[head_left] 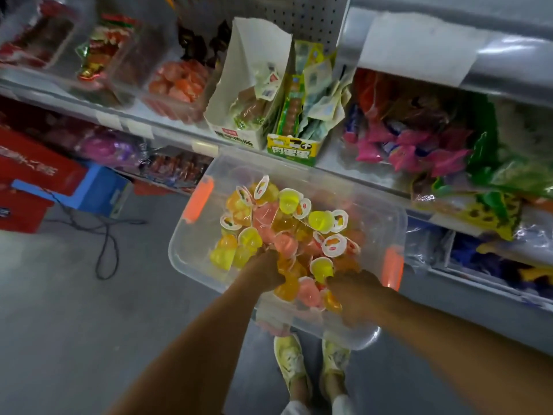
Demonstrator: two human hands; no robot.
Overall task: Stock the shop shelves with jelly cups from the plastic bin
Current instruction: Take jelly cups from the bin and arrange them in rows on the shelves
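Observation:
A clear plastic bin (pixel 386 217) with orange side latches sits below the shelf edge, tilted toward me. It holds several jelly cups (pixel 287 229) in yellow, orange and pink with white foil lids. My left hand (pixel 266 271) reaches into the pile, its fingers buried among orange cups. My right hand (pixel 356 295) is also inside the bin at the near right, fingers curled into the cups. How much either hand grips is hidden by the pile.
Shop shelves (pixel 167 127) run across the top, packed with snack tubs, a white carton (pixel 239 94) and a yellow-green box (pixel 291 148). Pink and green packets (pixel 419 148) fill the right shelf. Red and blue boxes (pixel 98 187) and a black cable lie on the grey floor at left.

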